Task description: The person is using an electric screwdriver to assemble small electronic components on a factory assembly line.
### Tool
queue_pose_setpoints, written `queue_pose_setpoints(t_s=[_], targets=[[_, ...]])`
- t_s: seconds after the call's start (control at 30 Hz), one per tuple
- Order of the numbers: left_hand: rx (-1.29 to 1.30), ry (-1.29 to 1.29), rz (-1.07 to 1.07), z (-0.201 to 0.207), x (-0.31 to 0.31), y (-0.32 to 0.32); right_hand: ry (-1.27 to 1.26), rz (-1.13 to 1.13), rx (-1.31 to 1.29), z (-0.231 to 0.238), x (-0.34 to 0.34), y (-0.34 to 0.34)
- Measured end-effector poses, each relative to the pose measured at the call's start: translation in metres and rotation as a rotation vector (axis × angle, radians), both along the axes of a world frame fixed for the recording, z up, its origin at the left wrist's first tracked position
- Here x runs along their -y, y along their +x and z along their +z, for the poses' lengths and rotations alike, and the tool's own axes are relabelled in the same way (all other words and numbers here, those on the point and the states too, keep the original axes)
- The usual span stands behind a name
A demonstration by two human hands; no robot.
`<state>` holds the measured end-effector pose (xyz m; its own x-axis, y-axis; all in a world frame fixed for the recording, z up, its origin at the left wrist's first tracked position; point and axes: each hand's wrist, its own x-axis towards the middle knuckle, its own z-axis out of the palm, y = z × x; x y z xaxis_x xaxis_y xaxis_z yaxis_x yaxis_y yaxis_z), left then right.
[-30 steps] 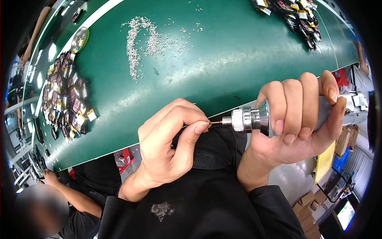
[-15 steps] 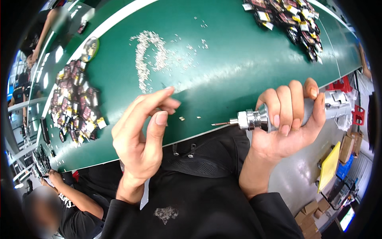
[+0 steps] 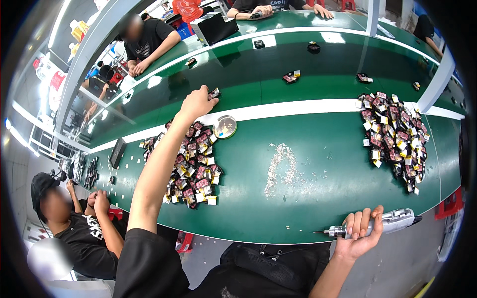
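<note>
My left hand (image 3: 197,103) reaches far out over the pile on the left, onto the dark green belt strip. Its fingers are closed at a small black part (image 3: 214,93) with a pale label; the fingertips partly hide the grip. In my right hand (image 3: 358,232), wrapped around the body, is a silver electric screwdriver (image 3: 396,221). Its thin bit points left, low above the near edge of the green table (image 3: 248,218). Many tiny pale pieces (image 3: 281,171) lie scattered at mid-table. A few more lie close to the bit.
Piles of black parts with labels lie at left (image 3: 198,174) and right (image 3: 397,139). Beside the left pile stands a round shallow dish (image 3: 224,127). Single parts (image 3: 291,76) sit along the belt. A grey post (image 3: 437,82) rises at right. Co-workers sit at left and across.
My left hand has gone from near the screwdriver bit up and away to the belt. The view has tilted up, showing the far side. My right hand still holds the screwdriver.
</note>
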<state>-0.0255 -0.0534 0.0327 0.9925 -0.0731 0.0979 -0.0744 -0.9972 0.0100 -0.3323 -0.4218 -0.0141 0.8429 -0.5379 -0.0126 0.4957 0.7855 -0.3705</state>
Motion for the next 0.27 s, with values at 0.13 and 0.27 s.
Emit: queue_pose_setpoints(t_s=[0.13,0.27], targets=[[-0.009,0.050,0.055,-0.012,0.016,0.026,-0.081,0.051,0.012,0.000,0.001,0.002],[0.054,0.117,-0.083,-0.031,-0.001,0.038,-0.057,0.060,0.008,0.000,0.001,0.003]])
